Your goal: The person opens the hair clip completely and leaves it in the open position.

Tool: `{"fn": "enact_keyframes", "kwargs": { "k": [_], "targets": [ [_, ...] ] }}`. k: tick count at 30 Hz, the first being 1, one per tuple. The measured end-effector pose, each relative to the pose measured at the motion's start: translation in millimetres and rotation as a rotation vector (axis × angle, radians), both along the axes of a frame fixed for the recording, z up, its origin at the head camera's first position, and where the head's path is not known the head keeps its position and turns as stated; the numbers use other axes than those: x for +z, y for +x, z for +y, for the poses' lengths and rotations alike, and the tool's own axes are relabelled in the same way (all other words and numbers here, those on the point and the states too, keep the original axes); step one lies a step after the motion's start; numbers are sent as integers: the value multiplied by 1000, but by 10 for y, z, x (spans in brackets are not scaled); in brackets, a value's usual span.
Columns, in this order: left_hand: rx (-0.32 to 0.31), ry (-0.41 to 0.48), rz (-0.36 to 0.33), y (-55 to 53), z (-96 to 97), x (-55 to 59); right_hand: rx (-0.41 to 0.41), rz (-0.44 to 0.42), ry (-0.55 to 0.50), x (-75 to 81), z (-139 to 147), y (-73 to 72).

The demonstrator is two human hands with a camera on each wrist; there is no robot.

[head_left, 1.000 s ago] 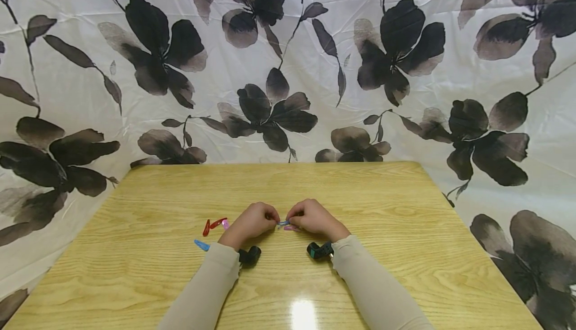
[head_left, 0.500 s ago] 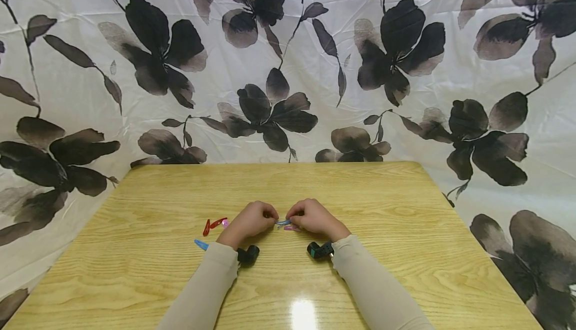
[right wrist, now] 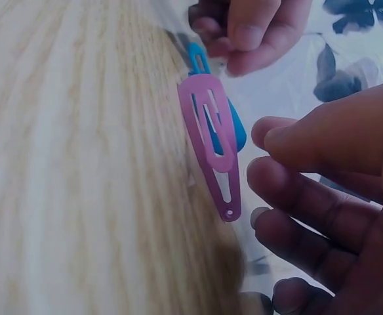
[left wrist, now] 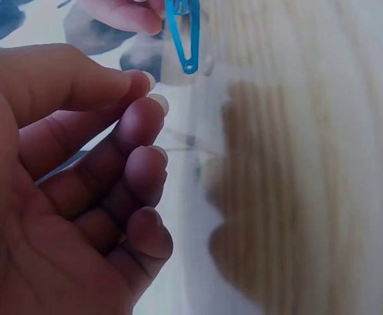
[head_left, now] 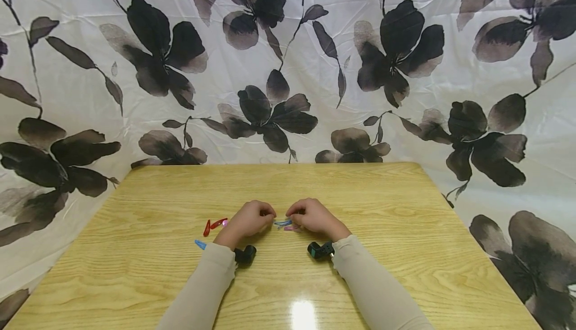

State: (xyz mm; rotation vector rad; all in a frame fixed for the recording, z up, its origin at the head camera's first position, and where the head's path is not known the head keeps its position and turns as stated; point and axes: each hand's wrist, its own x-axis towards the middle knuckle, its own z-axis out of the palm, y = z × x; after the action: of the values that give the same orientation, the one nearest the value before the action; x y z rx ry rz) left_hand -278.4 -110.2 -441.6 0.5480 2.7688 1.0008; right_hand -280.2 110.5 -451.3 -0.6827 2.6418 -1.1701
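Note:
A blue snap hair clip [head_left: 283, 223] lies on the table between the two hands, with a pink snap clip [right wrist: 219, 161] just in front of it. My left hand [head_left: 254, 218] is just left of the blue clip, fingers loosely bent. In the left wrist view its thumb and fingertips hold nothing, and the blue clip [left wrist: 195, 36] sits beyond them. My right hand [head_left: 315, 218] hovers at the clips' right end. Its fingers [right wrist: 296, 190] are loosely bent beside both clips with a gap, holding nothing.
Left of the left forearm lie two red clips [head_left: 206, 228], a partly covered pink clip [head_left: 225, 223] and another blue clip [head_left: 200, 244], partly behind the sleeve. The wooden table [head_left: 382, 210] ends at a floral cloth [head_left: 337, 120] behind.
My left hand has let go of the blue clip's left end and drawn back slightly left. The right hand has barely moved; the blue clip now lies more exposed.

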Motion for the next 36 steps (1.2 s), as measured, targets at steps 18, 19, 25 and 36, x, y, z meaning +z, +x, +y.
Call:
{"fn": "enact_keyframes", "kwargs": {
  "k": [18, 19, 25, 36],
  "targets": [
    [36, -19, 1, 38, -244, 261, 4, 15, 31, 180, -159, -35],
    [40, -23, 2, 45, -261, 274, 7, 24, 39, 190, -177, -44],
    [40, -44, 0, 66, -381, 339, 58, 82, 61, 245, -275, -85],
    [42, -25, -67, 83, -584, 447, 78, 115, 61, 252, -479, -96]
  ]
}}
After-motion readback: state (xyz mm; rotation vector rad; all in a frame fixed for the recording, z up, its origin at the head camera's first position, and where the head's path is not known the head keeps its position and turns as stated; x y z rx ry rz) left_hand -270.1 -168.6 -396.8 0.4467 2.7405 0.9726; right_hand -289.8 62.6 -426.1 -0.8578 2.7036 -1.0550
